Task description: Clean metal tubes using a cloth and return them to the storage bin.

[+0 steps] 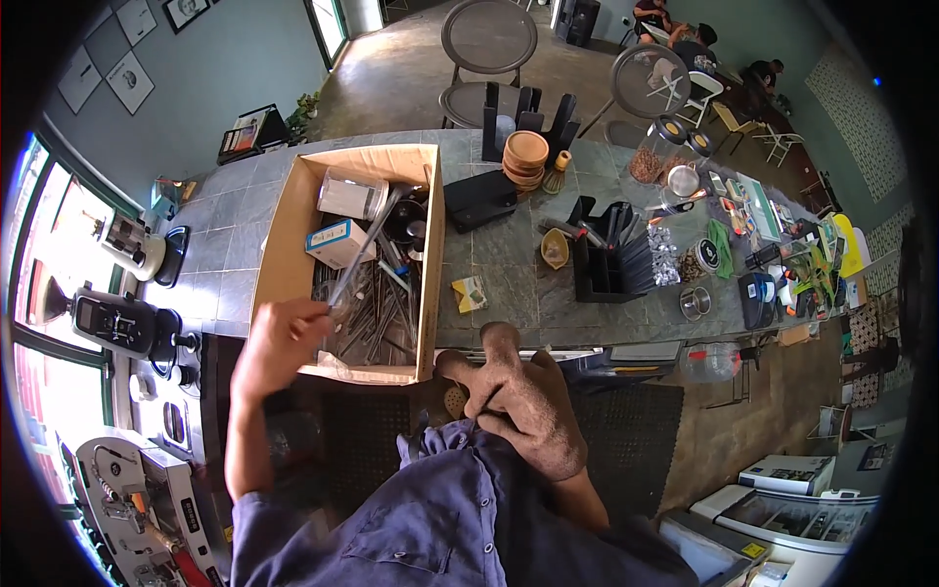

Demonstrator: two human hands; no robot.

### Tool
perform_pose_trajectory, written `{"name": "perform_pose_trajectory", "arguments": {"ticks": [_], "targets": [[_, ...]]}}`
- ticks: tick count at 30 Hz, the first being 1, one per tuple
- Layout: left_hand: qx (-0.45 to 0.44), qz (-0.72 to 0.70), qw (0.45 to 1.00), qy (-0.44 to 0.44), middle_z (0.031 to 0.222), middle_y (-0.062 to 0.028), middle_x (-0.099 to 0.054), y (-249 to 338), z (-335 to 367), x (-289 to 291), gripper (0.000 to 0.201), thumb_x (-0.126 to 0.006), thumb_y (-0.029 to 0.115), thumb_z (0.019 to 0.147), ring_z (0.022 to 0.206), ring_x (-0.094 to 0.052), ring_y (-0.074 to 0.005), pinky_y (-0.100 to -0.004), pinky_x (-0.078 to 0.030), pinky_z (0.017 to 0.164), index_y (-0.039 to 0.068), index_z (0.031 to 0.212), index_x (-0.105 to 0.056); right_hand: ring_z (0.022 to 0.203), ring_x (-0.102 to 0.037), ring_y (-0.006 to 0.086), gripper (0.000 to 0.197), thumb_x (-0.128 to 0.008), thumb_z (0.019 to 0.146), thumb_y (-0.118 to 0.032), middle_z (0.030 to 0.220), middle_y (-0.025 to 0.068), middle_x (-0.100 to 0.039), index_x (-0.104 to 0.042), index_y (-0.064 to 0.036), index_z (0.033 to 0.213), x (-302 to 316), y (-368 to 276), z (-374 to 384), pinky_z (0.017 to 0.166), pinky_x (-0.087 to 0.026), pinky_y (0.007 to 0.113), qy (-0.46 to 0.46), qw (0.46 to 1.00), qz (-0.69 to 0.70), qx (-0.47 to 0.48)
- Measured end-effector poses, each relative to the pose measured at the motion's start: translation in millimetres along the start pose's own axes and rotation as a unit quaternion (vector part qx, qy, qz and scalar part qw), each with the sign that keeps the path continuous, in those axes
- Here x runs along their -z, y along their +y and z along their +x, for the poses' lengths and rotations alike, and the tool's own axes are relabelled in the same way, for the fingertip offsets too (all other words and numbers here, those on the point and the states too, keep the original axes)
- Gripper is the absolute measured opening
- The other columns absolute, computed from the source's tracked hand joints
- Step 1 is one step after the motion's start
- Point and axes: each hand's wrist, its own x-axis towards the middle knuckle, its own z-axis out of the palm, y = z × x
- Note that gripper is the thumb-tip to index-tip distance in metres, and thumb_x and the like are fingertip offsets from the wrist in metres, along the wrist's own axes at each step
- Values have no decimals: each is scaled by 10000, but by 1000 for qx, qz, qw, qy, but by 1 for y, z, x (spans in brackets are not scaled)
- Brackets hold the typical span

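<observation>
My left hand (279, 342) is at the near left of an open cardboard box (423, 293), its fingers pinched round the lower end of a long thin grey straw-like stick (364, 249). The stick slants up and away across the box. Under it lie a clear lidded container (352, 194), a white and blue carton (339, 243), dark round cups (406, 217) and several thin metal rods (372, 328). My right hand (523, 401) hovers in front of my shirt by the counter's front edge, fingers spread, nothing seen in them.
Right of the box are a black case (481, 202), stacked terracotta saucers (526, 157), a bamboo whisk (556, 176), a yellow packet (469, 293) and a black organizer (597, 269). Jars (657, 152) stand farther right. Grinders (112, 323) line the left. Other people (694, 49) sit far off.
</observation>
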Motion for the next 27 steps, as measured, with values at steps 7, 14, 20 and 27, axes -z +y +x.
{"name": "perform_pose_trajectory", "arguments": {"ticks": [7, 14, 20, 27], "targets": [[-46, -296, 954, -28, 863, -104, -750, 54, -41, -129, 117, -767, 17, 931, 765, -708, -140, -284, -564, 648, -52, 1025, -783, 919, -674, 294, 409, -688, 751, -25, 951, 99, -674, -611, 12, 1151, 5, -43, 30, 868, -482, 398, 7, 982, -156, 107], [-129, -266, 955, 9, 848, -67, -699, 76, -44, -173, 65, -731, -14, 950, 719, -662, -97, -252, -514, 613, -47, 996, -763, 750, -630, 365, 352, -808, 667, -194, 866, 147, -567, -597, -22, 890, 14, -52, 37, 633, -474, 457, 86, 982, -128, 106], [-121, -313, 938, -83, 852, -80, -712, 87, -41, -178, 74, -747, 30, 967, 725, -658, -111, -253, -515, 634, -43, 967, -756, 729, -630, 331, 448, -848, 684, -422, 799, 121, -586, -673, -45, 852, 44, -53, 33, 652, -476, 433, 121, 985, -104, 73], [-148, -313, 930, -121, 863, -94, -736, 88, -42, -186, 63, -758, 21, 944, 773, -678, -159, -293, -529, 711, -42, 948, -755, 687, -609, 255, 509, -787, 742, -531, 767, 94, -604, -675, -58, 894, 75, -53, 33, 629, -472, 386, 151, 987, -57, 25]]}}
